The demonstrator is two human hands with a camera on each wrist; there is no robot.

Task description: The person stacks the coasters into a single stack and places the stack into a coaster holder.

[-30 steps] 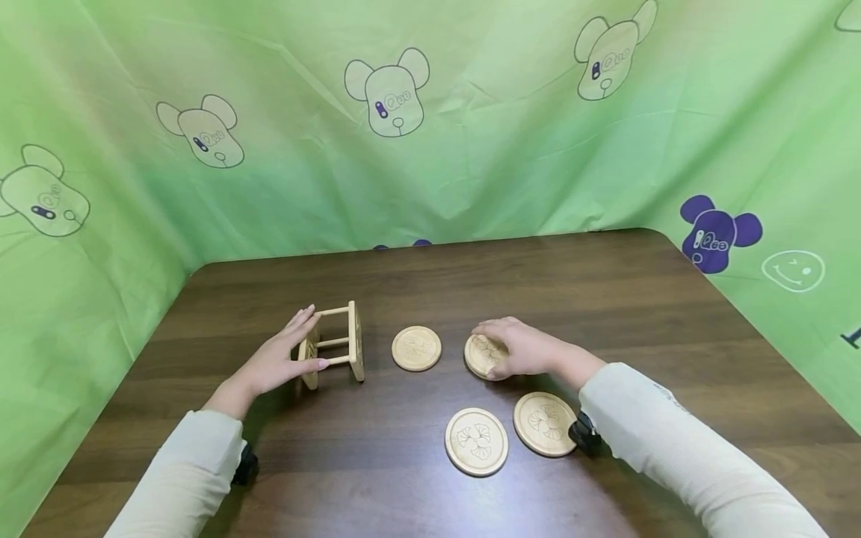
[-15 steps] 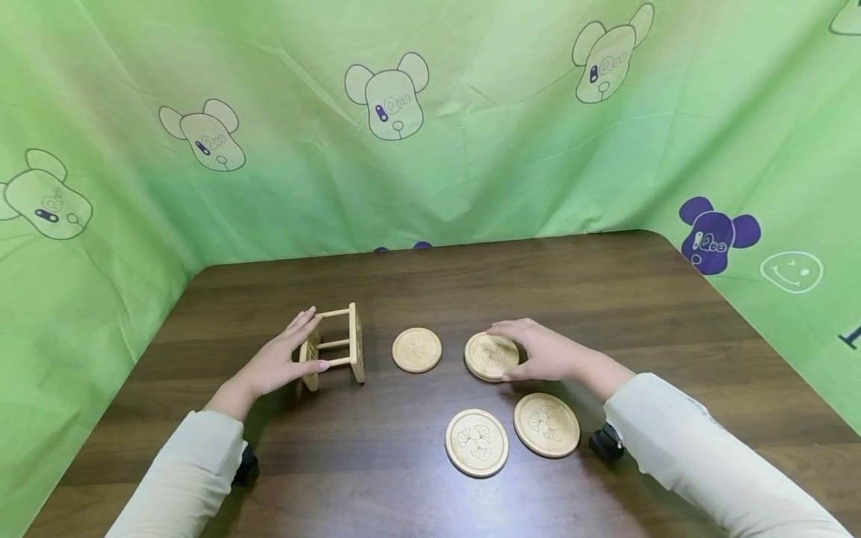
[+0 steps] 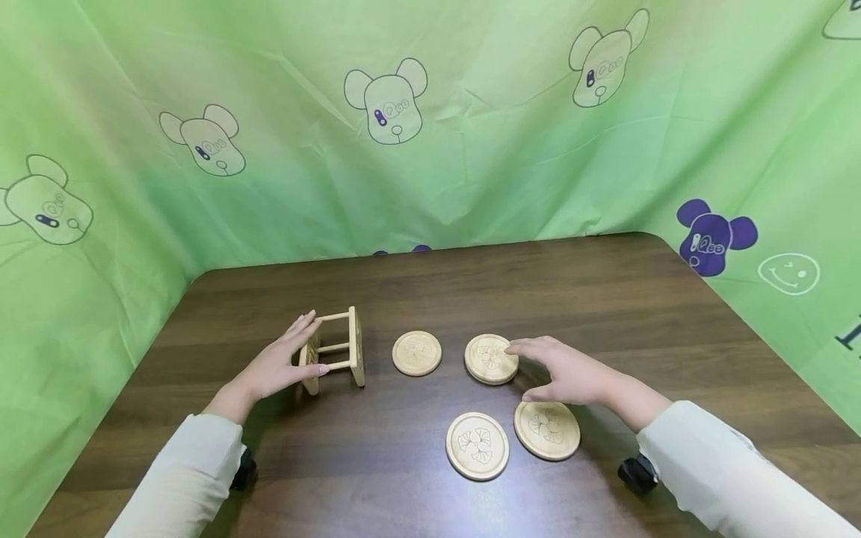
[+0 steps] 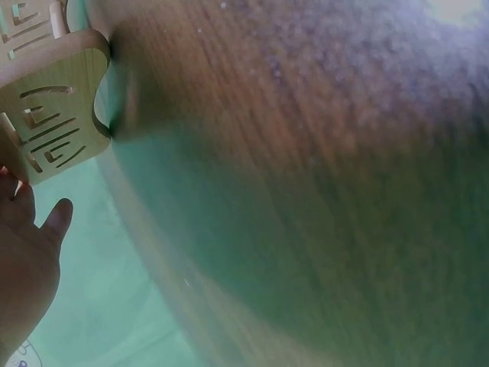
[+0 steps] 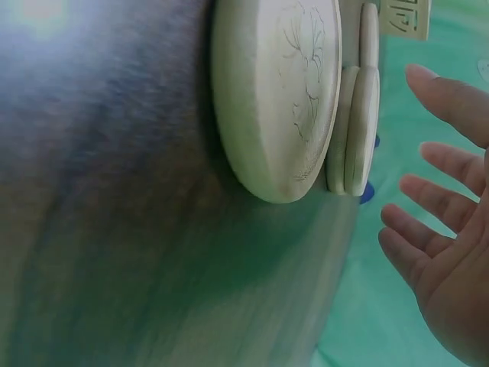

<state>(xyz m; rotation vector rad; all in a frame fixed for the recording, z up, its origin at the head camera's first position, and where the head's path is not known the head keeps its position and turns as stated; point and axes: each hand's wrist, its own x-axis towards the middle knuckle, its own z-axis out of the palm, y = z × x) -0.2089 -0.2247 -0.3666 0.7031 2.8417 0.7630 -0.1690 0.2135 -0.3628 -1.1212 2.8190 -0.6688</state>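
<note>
Desk (image 3: 336,486): dark brown, wood-grained, with rounded far corners and a soft glare toward the near middle. Set directly on it, left to right: one pale wooden rack (image 3: 356,349), standing on its feet, two cut-out panels joined by thin rods; one lone coaster (image 3: 417,353), round, pale wood, lying flat; one stacked pair of coasters (image 3: 488,362), engraved on top. Nearer the wearer: front-left coaster (image 3: 477,446) and front-right coaster (image 3: 548,436), both flat, engraved with fan-shaped leaves, just beside each other but apart.
</note>
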